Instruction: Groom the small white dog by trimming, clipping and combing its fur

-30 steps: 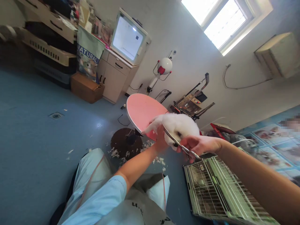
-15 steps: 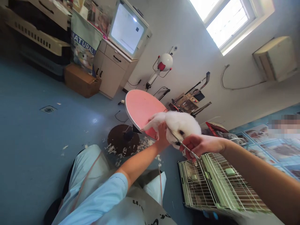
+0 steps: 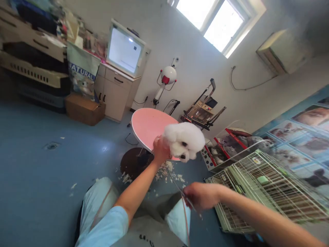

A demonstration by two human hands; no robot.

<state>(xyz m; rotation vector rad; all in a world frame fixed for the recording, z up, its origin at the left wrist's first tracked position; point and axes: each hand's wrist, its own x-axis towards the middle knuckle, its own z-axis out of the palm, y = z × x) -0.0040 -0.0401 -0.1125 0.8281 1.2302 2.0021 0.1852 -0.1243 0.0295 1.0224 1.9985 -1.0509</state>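
A fluffy white dog (image 3: 184,139) is on the round pink table (image 3: 150,123), its rounded head turned toward me. My left hand (image 3: 161,150) is closed on the dog just behind and below its head; the fingertips are partly lost in the fur. Lower and to the right, my right hand (image 3: 202,195) grips a pair of long scissors (image 3: 176,183), with the blades pointing up and left, apart from the dog. That hand is slightly blurred, and whether the blades are spread I cannot tell.
Clumps of cut white fur (image 3: 164,171) lie on the floor around the table's dark round base (image 3: 131,163). A wire cage (image 3: 246,185) stands close on the right. Behind the table are a wheeled stand (image 3: 203,111) and a cabinet (image 3: 117,92).
My right hand has drawn the scissors down and away from the dog's face. The dog's head now faces me more fully, with my left hand still on it. The view has shifted.
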